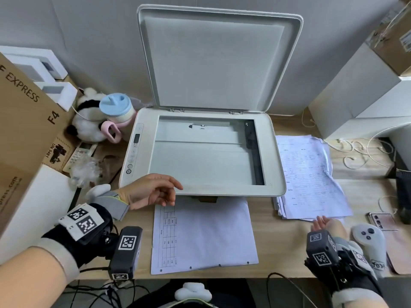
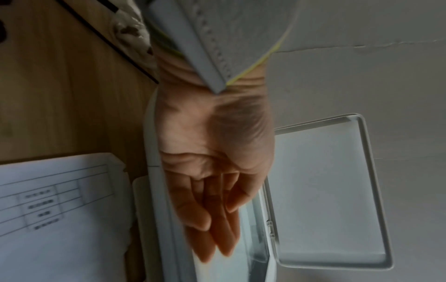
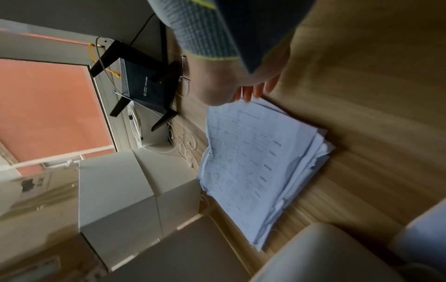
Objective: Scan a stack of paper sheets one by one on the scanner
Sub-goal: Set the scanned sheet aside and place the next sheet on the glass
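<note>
Fingers (image 2: pixel 212 225) of left hand (image 1: pixel 151 192) loose and straight, holding nothing, just over front edge of scanner (image 1: pixel 200 152). Fingers (image 1: pixel 321 221) of right hand (image 1: pixel 329 225) reaching to near edge of paper stack (image 1: pixel 311 174); cannot tell if touching or gripping. Big wooden surface (image 1: pixel 284 241) under everything. Scanner in the middle, lid (image 1: pixel 218 58) standing wide open, glass bare. Paper stack just right of scanner, a bit messy. Single sheet (image 1: pixel 204 236) flat in front of scanner, table lines along its left side.
</note>
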